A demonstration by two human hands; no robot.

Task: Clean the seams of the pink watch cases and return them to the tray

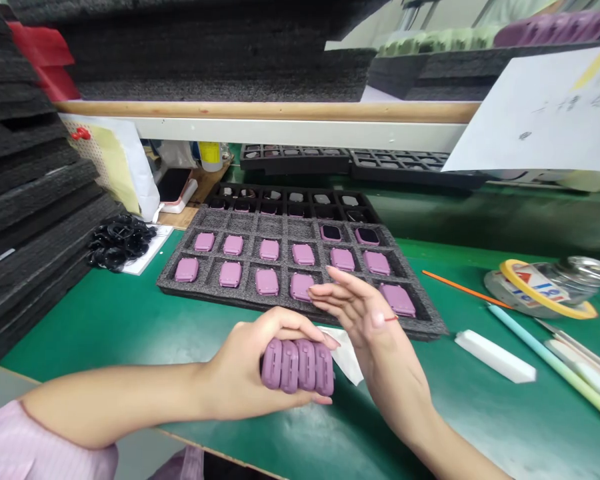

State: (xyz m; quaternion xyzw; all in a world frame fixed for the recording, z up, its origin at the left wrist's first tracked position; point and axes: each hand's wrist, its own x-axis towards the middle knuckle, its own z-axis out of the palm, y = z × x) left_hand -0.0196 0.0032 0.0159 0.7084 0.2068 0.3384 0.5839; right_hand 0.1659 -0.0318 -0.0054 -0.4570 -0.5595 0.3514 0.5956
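My left hand (pixel 250 367) is closed round a stack of several purple watch cases (pixel 298 365), held side by side above the green table's near edge. My right hand (pixel 353 307) hovers just beyond them with fingers stretched out and apart, holding nothing, its fingertips over the front row of a dark foam tray (pixel 430 323). The tray's pockets hold several purple watch cases (pixel 267 281), most lying face down, two with dark screens up in the back row. A white cloth (pixel 347 357) lies under my hands.
Stacks of black foam trays rise at the left and on the shelf above. More trays with parts lie behind. Black rings (pixel 120 241) pile at left. A white block (pixel 495 357), pencils (pixel 545 350), an orange stick and a tape roll (pixel 545 287) lie at right.
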